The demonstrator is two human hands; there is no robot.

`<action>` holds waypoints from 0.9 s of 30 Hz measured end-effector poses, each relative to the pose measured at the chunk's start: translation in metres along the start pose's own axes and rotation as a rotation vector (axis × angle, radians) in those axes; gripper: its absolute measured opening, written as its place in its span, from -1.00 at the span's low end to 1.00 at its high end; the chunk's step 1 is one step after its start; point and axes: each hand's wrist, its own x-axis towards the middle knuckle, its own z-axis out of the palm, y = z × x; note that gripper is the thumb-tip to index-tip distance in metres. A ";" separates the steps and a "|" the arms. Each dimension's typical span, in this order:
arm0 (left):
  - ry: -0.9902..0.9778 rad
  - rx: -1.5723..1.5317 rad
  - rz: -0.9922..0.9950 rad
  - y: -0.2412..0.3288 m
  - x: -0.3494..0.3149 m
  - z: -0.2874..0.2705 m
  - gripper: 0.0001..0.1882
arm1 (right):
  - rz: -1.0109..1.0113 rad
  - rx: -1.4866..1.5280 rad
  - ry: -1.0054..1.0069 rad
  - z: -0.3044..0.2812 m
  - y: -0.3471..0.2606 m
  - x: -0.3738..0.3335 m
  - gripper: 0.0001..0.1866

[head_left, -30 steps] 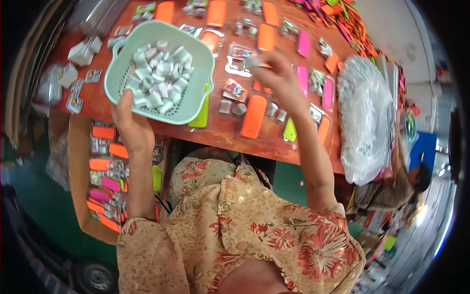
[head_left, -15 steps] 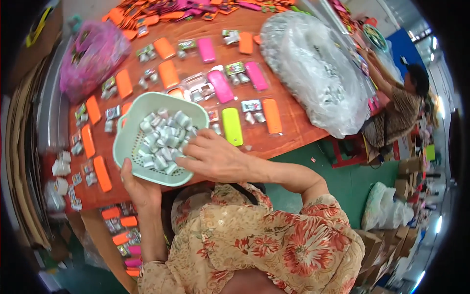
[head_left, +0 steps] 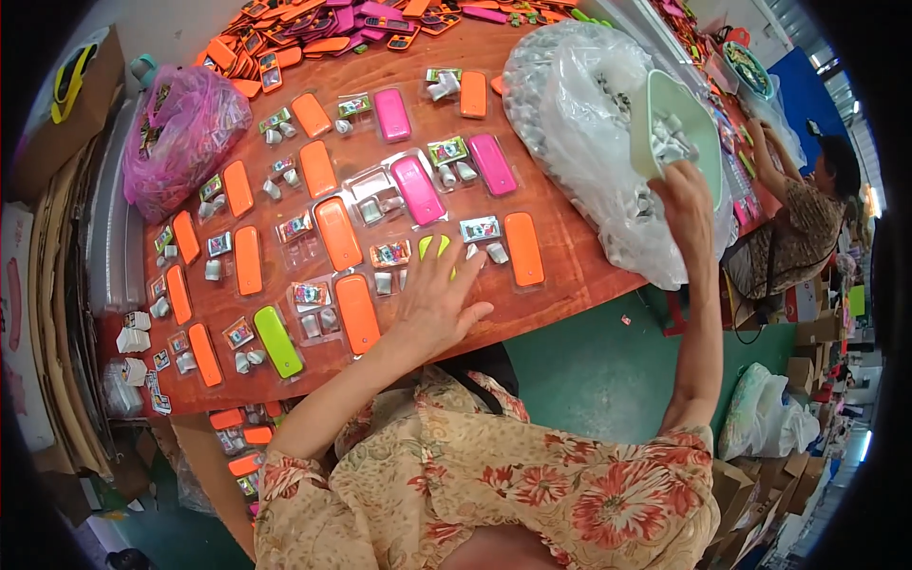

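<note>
My right hand [head_left: 686,201] grips the near rim of a pale green plastic basket [head_left: 711,152], which is tilted over the big see-through bag [head_left: 579,142] at the table's right. Small whitish-silver wrapped pieces lie in the basket. My left hand [head_left: 435,309], fingers spread, is over a lime-green toy phone case [head_left: 435,249] near the table's front edge and partly hides it. Whether its fingertips touch the case or the small pieces beside it I cannot tell. Around it, see-through trays hold orange cases [head_left: 359,315], pink cases [head_left: 418,190], small printed packets [head_left: 389,254] and silvery pieces [head_left: 384,282].
A heap of orange and purple toy phones [head_left: 328,27] covers the far edge of the red-brown table [head_left: 475,347]. A pink plastic bag [head_left: 180,133] of small packets stands at far left, near upright cardboard sheets [head_left: 57,323]. Another person [head_left: 807,209] works at the right.
The basket has gone from in front of me to the bag on the right, now in my right hand. My left hand has released it and moved right over the trays.
</note>
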 end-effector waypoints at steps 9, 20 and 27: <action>-0.074 0.184 0.017 -0.019 0.025 0.032 -0.31 | 0.070 -0.393 0.193 0.038 0.005 -0.004 -0.70; -0.003 0.135 -0.113 -0.026 0.020 0.026 -0.63 | -0.086 0.576 -0.224 0.122 -0.117 -0.047 -0.85; 0.071 0.082 -0.156 -0.024 0.023 0.033 -0.79 | -0.057 0.510 -0.249 0.124 -0.129 -0.047 -0.89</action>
